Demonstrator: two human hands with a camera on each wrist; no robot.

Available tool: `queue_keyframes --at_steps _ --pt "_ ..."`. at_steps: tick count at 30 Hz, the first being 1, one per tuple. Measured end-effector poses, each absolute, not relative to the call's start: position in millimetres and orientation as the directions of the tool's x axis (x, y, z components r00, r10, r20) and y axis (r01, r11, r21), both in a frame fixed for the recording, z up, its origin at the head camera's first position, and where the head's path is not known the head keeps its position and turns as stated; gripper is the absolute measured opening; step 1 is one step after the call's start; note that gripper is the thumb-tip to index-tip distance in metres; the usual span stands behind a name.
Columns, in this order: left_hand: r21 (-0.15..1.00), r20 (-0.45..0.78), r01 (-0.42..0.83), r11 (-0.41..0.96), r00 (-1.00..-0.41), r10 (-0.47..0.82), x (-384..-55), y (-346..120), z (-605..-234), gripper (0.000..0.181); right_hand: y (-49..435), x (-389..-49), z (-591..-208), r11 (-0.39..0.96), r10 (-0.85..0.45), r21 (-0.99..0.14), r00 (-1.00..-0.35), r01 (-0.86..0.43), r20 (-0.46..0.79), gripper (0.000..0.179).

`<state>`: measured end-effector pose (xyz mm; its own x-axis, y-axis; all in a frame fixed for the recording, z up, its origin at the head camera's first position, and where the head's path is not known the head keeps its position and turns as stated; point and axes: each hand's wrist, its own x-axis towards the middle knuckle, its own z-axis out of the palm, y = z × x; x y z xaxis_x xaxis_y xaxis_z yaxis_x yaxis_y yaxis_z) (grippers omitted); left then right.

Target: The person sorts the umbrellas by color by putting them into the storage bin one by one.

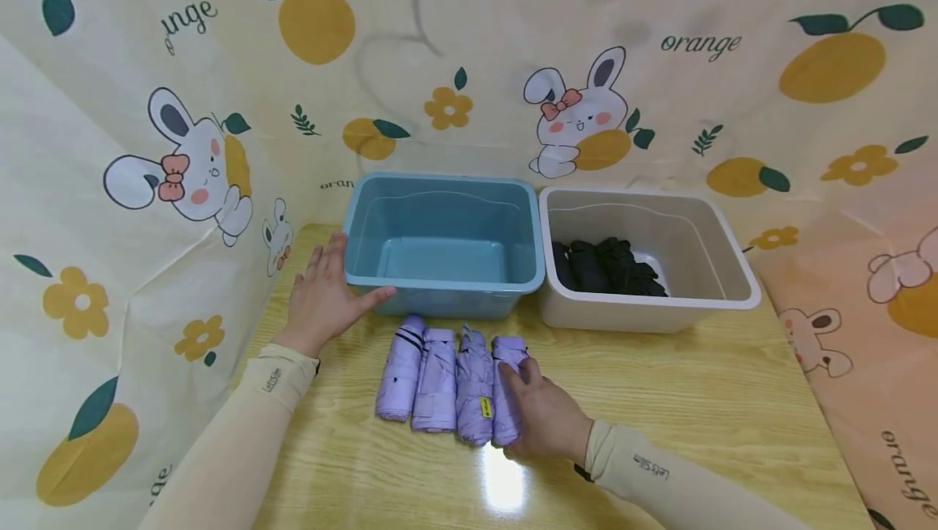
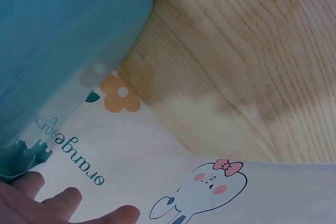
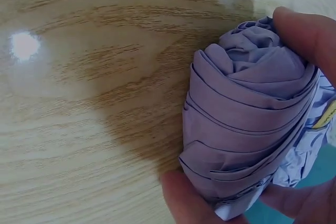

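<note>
Several purple folded umbrellas lie side by side in a row on the table. The rightmost umbrella [image 1: 509, 400] is gripped by my right hand [image 1: 550, 418], with fingers and thumb around its sides; the right wrist view shows its rolled fabric [image 3: 247, 114] close up. Just left of it lies an umbrella with a yellow tag [image 1: 475, 392], then two more umbrellas, one plainly banded [image 1: 436, 383] and the leftmost one [image 1: 400, 371] slightly slanted. My left hand [image 1: 322, 294], fingers extended, touches the front left corner of a blue bin [image 1: 440, 302]; the left wrist view shows only its fingertips by the rim.
A beige bin [image 1: 630, 314] stands right beside the blue one, with black bundled cloth-like things [image 1: 608, 269] in its left part. Both bins stand on a wood-grain table [image 1: 703, 383] against a printed cloth backdrop [image 1: 469, 41]. Nothing is visible inside the blue bin.
</note>
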<state>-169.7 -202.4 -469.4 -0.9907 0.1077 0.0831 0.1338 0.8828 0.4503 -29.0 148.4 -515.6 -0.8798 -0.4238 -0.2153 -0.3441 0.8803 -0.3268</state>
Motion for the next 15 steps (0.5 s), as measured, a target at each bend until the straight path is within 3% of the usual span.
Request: queue_keyframes --at_steps 15 --pt "0.447 0.082 0.133 0.885 -0.991 0.108 -169.6 -202.3 -468.8 0.128 149.9 -31.7 -518.7 0.866 -0.434 -0.365 -0.876 -0.341 -0.211 0.124"
